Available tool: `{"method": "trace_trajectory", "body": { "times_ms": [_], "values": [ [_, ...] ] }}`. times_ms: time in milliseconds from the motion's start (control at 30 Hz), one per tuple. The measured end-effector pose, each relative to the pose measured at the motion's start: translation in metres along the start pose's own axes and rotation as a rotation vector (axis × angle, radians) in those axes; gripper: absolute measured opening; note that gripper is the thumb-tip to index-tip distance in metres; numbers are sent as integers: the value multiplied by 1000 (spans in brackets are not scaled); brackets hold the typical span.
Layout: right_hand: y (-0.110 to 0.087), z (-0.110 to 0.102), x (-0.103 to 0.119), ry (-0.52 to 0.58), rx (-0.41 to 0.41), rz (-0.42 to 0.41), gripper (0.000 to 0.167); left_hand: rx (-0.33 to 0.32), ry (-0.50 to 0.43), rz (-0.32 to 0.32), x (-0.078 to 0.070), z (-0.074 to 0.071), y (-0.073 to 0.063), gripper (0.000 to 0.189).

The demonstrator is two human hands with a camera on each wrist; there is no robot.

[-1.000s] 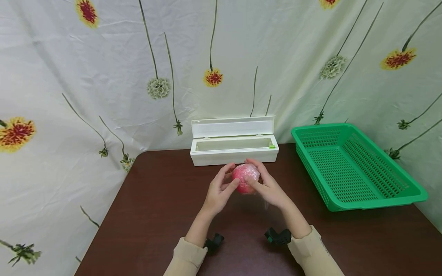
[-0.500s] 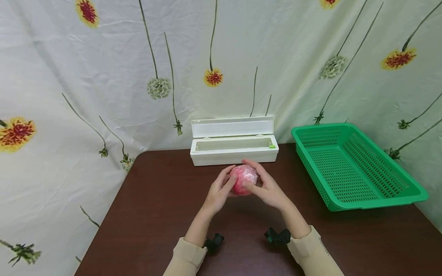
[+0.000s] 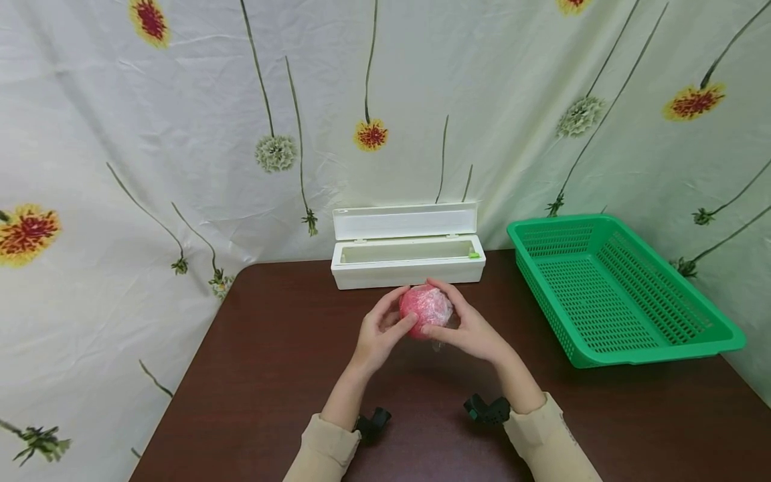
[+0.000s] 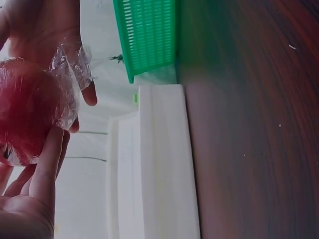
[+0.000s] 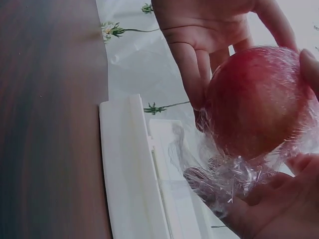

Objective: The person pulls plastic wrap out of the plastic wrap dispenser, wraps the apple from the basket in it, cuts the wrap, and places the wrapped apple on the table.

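A red apple [image 3: 415, 314], partly covered in clear cling film [image 5: 234, 174], is held between both hands above the table. My left hand [image 3: 376, 338] grips its left side, thumb at the front and fingers curving behind. On the other side my right hand [image 3: 472, 331] holds the film-covered part, its thumb across the lower front. Loose, crumpled film [image 4: 72, 69] bunches by the right hand's fingers in the left wrist view. Just beyond the hands, a long white box [image 3: 409, 273] stands with its hinged lid [image 3: 406, 222] raised.
At the right of the dark brown table [image 3: 271, 375] sits a green plastic basket [image 3: 578, 341] with perforated walls. A small bright green piece [image 3: 474, 255] shows at the box's right end. A flower-patterned cloth [image 3: 199, 134] hangs behind the table.
The apple has been turned slightly between the hands, and both thumbs have shifted on it. A loose bit of film now shows below the right thumb. The box and basket stay put.
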State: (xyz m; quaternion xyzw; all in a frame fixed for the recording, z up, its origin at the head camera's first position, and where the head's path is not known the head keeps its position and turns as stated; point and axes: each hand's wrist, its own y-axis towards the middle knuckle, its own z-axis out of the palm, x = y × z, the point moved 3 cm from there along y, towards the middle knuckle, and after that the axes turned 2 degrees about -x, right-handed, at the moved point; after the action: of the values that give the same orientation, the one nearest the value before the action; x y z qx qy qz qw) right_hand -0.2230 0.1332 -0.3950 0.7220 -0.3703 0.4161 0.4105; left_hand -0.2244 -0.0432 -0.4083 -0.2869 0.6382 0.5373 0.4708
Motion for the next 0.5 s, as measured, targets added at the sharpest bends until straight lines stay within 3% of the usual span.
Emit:
{"method": "trace_trajectory", "body": {
  "times_ms": [233, 500],
  "values": [
    [0, -1, -1, -49, -17, 11, 90, 53, 14, 88, -2, 0, 0, 55],
    [-8, 0, 40, -78, -28, -26, 84, 68, 40, 83, -6, 0, -1, 62]
  ]
}}
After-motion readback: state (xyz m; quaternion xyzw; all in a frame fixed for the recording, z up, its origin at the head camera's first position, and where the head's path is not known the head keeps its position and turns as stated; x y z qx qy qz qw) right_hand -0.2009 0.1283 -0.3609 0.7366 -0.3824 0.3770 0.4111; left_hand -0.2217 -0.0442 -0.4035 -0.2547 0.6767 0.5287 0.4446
